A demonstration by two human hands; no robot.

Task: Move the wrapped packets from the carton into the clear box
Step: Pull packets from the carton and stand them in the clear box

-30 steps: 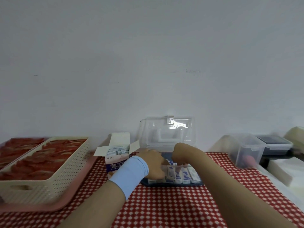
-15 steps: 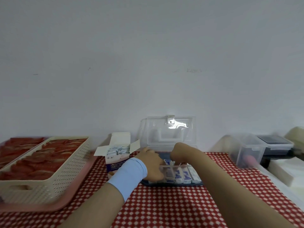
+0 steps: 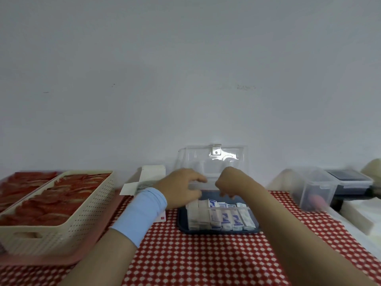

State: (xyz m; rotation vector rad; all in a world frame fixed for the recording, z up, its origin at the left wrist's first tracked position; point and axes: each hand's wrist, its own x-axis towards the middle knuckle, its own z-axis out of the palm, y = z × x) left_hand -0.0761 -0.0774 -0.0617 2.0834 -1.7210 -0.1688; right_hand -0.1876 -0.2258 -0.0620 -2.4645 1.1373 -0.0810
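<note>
Operator: Both hands have lifted off the wrapped packets (image 3: 223, 216) since half a second ago. Then they were down among the row; now they hang just above it. The packets stand on edge, side by side, in the clear box (image 3: 183, 221), whose lid (image 3: 212, 159) stands open behind.

Desk: What does that mean for the task?

Operator: I read it as one batch set and straightened, with the next trip to the carton (image 3: 152, 174) due. That is my judgement, not something on screen.

Desk: And the hands?

Operator: I have the left hand (image 3: 181, 189) over the box's left end, fingers loose and reaching right, with nothing in them that I can see. The right hand (image 3: 234, 182) is over the middle of the row, just above the packet tops. Its fingers are curled downward and blurred, so I cannot tell whether they pinch a packet or nothing.

Desk: Where is the carton?

Operator: Just left of the box, flaps open, largely hidden behind my left wrist and its pale blue wristband (image 3: 142, 213). Its contents are too smeared to count.

Desk: Surroundings?

Operator: A red-and-white checked cloth (image 3: 195, 256) lies underneath. A cream basket (image 3: 86, 219) of red items sits at far left, and clear containers (image 3: 315, 188) at right.
</note>
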